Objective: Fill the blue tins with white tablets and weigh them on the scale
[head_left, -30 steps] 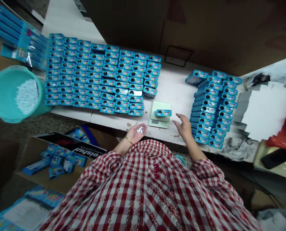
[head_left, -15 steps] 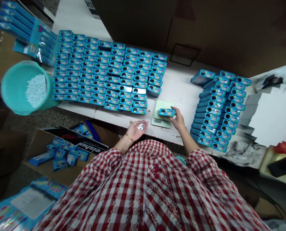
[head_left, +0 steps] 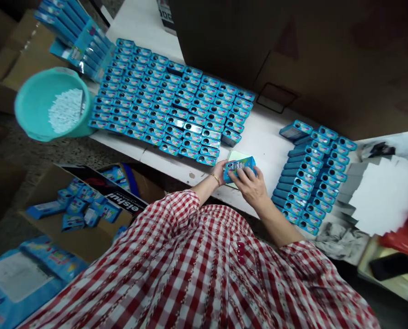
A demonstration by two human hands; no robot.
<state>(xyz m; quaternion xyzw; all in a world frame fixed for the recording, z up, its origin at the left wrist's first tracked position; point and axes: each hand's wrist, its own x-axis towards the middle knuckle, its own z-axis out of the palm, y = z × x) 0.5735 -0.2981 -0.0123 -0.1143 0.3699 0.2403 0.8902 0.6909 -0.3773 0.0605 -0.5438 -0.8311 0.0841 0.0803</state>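
My right hand [head_left: 251,186] grips a small blue tin [head_left: 238,167] just above the pale green scale [head_left: 236,156] at the table's front edge. My left hand [head_left: 219,172] is cupped against the tin's left end, mostly hidden behind it; the white tablets it held do not show now. A large block of the same blue tins [head_left: 169,103] lies in rows to the left. A smaller stack of tins [head_left: 310,171] stands to the right.
A teal basin [head_left: 35,98] with white tablets sits at the table's left end. Flat blue packs [head_left: 75,34] lie behind it. A cardboard box [head_left: 83,205] with blue boxes stands on the floor. White cardboard sheets [head_left: 384,192] lie at the right.
My right hand reached to the scale, took the tin and lifted it off. My left hand, open with tablets a second ago, rose to the tin. The view swung right.
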